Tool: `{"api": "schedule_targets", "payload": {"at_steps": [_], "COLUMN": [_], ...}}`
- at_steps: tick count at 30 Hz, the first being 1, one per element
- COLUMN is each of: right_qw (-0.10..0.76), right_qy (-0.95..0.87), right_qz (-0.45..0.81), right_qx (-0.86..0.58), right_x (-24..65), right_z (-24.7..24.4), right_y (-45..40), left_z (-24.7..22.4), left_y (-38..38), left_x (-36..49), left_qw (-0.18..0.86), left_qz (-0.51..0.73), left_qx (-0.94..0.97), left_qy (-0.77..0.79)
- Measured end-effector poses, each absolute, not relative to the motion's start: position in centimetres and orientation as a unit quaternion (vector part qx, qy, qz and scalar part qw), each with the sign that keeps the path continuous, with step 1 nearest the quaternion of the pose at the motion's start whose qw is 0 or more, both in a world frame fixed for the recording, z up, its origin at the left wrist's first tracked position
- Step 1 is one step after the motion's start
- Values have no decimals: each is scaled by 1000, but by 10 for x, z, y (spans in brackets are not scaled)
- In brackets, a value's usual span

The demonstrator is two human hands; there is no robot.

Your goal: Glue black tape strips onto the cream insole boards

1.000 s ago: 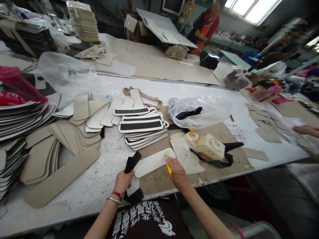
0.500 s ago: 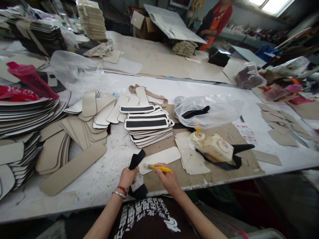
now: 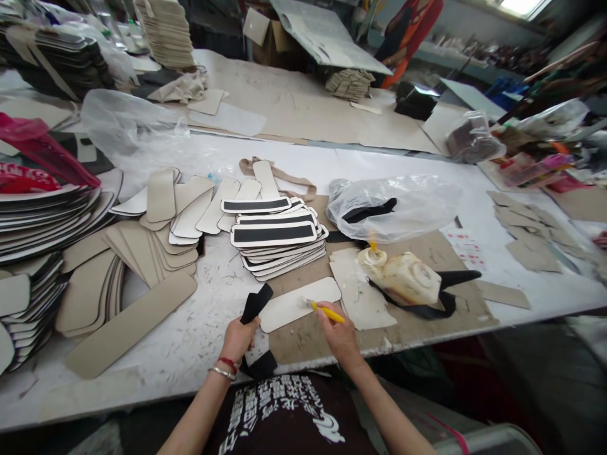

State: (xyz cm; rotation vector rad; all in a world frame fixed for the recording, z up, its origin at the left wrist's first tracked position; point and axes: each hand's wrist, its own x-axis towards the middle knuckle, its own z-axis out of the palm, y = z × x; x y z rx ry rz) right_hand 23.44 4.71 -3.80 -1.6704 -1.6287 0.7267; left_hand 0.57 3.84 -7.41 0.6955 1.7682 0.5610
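On my feed the right hand (image 3: 339, 330) grips a yellow-handled brush (image 3: 331, 312), its small, blurred bristles over the middle of a pale panel (image 3: 284, 311) lying on a brown sheet (image 3: 298, 342) along the near edge of the tabletop (image 3: 156, 354). The left hand (image 3: 241, 336) is closed round a black strip (image 3: 257, 302) just beside the panel's left end, its palm hidden from me, and I can't tell whether the black piece (image 3: 262, 365) below, at that edge, belongs to it. Beyond the far edge, a co-worker (image 3: 411, 35) is cut off by the top of my view.
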Motion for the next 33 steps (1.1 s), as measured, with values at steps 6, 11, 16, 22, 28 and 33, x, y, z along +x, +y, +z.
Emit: {"api": "schedule_targets", "payload": {"at_steps": [6, 11, 16, 22, 28, 33], "right_qw": [336, 329, 320, 294, 338, 387], "right_qy": [-688, -711, -701, -650, -540, -451], "right_qz": [142, 119, 168, 406, 532, 533], "right_qx": [-627, -610, -615, -571, -558, -601], "right_x": [297, 296, 272, 197, 134, 135], "right_z": [-32, -13, 17, 35, 28, 22], "right_y": [70, 65, 61, 62, 56, 52], "left_z": [-67, -66, -48, 7, 29, 16], "left_y": [38, 40, 41, 30, 19, 9], "left_x": [9, 5, -17, -15, 4, 8], "left_qw": [542, 540, 501, 523, 590, 633], "left_qz": [239, 243, 272, 322, 359, 377], "left_qx": [292, 290, 305, 320, 314, 302], "left_qy": [751, 752, 763, 722, 651, 605]}}
